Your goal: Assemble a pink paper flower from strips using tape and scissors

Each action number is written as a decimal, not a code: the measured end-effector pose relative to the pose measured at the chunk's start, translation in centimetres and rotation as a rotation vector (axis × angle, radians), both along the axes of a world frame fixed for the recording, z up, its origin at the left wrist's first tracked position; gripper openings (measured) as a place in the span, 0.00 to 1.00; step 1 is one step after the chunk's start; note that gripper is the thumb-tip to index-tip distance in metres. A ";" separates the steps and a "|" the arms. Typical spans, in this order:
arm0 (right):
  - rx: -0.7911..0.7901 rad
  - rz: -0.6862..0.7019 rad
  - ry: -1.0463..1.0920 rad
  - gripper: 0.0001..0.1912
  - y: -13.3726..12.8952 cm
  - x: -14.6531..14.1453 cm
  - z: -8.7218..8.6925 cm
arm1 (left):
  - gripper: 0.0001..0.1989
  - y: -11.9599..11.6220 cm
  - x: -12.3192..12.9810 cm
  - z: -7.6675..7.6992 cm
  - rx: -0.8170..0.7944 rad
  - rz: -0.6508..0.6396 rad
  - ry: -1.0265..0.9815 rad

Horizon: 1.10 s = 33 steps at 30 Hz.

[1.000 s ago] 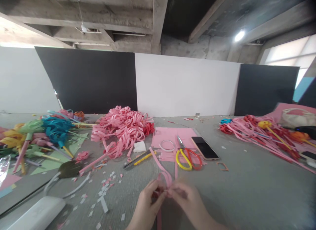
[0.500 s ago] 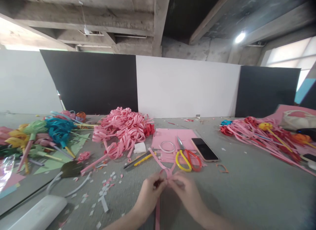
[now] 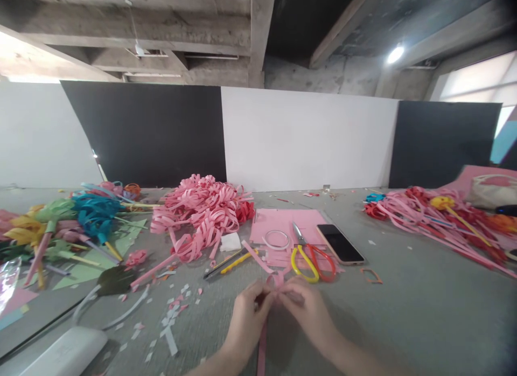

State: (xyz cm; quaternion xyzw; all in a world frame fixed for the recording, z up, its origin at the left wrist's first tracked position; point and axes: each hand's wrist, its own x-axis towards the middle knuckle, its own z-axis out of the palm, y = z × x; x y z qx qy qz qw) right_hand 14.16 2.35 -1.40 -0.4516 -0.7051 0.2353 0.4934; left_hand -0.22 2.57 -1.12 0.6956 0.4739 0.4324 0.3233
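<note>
Pink paper strips [image 3: 278, 279] are pinched between the fingertips of my left hand [image 3: 249, 315] and my right hand [image 3: 306, 311], which meet at the centre front. The strips cross or loop at the fingertips; how they join is hidden by my fingers. One long strip [image 3: 262, 350] hangs down between my wrists toward the front edge of view. Just beyond my hands lie scissors [image 3: 304, 256] with one yellow and one red handle, a roll of clear tape [image 3: 277, 239] and pink paper sheets [image 3: 288, 220].
A phone [image 3: 341, 243] lies right of the scissors, a yellow-and-black cutter [image 3: 229, 264] to the left. Behind it is a heap of pink curled paper [image 3: 202, 214]. Paper flowers [image 3: 95, 209] and a white device [image 3: 67, 352] are at left; more strips [image 3: 420, 217] lie at right.
Both hands keep their pinch on the strips, their fingertips shifting only slightly. The camera view has turned a little, so objects at right appear further right.
</note>
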 end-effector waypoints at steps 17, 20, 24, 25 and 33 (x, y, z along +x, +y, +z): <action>-0.020 0.040 -0.006 0.06 -0.3 0.0 0.1 | 0.10 -0.9 0.0 0.1 0.185 0.046 0.100; -0.012 0.048 -0.019 0.06 -0.3 0.0 0.1 | 0.10 -0.9 0.0 0.2 0.173 0.031 0.110; 0.014 0.051 -0.058 0.07 -0.3 0.0 0.1 | 0.10 -0.9 0.0 0.2 0.175 0.028 0.163; 0.019 0.051 -0.064 0.07 -0.3 0.0 0.1 | 0.10 -1.0 0.0 0.2 0.176 0.031 0.185; 0.021 0.048 -0.075 0.07 -0.5 -0.1 0.2 | 0.11 -0.9 0.1 0.0 0.195 0.047 0.285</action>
